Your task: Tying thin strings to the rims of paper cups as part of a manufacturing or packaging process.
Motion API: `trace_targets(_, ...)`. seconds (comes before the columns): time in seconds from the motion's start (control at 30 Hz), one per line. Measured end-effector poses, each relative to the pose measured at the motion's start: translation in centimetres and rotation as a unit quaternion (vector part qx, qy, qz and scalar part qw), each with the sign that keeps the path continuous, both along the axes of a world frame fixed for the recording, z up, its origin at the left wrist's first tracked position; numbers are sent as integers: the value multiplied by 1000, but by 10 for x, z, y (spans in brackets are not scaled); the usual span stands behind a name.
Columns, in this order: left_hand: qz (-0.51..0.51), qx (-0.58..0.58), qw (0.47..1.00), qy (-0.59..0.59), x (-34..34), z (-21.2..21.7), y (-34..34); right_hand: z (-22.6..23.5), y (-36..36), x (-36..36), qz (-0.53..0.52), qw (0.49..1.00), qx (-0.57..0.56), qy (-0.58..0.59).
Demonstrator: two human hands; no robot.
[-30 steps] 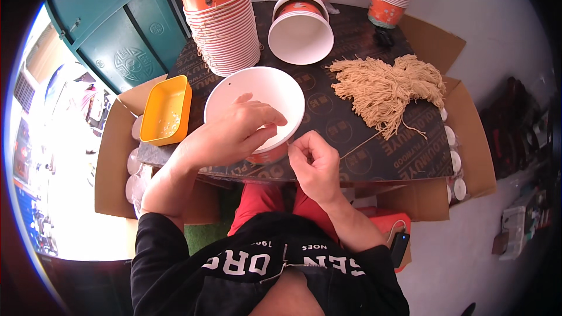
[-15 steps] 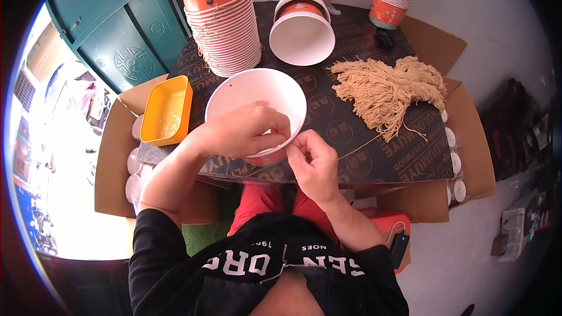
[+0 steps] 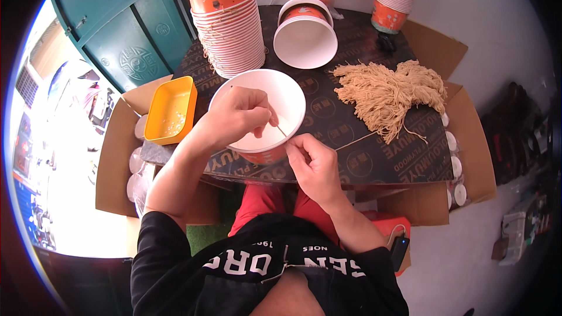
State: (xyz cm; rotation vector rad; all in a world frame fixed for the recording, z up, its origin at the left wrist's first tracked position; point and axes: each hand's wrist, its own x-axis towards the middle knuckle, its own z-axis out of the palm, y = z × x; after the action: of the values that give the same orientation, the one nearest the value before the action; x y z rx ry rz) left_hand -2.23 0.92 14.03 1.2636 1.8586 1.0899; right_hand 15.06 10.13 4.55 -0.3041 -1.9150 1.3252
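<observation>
A white-lined paper bucket [image 3: 289,95] with an orange outside stands near the table's front edge, tilted toward me. Inside its mouth my left hand [image 3: 241,114] pinches a tan string [image 3: 282,132] that runs to the near right rim. Outside that same rim my right hand [image 3: 314,162] is closed, thumb and forefinger pressed together on the string. Beyond the right hand the string trails over the table toward a bundle of tan strings [image 3: 389,93]. Whether the string passes through the bucket wall is hidden by my fingers.
A tall stack of orange and white buckets [image 3: 229,38] rises behind the bucket. Another bucket [image 3: 305,44] lies on its side, near two more stacks at the back. A yellow tray [image 3: 170,111] sits left. Open cartons [image 3: 475,146] flank the dark table [image 3: 404,161].
My left hand has drawn up and back from the near rim inside the bucket, and the string now shows stretched between it and the rim. My right hand stays at the rim.
</observation>
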Motion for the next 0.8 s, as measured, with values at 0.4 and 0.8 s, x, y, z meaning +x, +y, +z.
trace_targets(0.4,-32,78,977,-195,9,-12,9,14,14,17,-14,999,9,30)
trace_targets(0.8,-87,26,978,-186,9,-13,11,52,38,5,173,982,32,67)
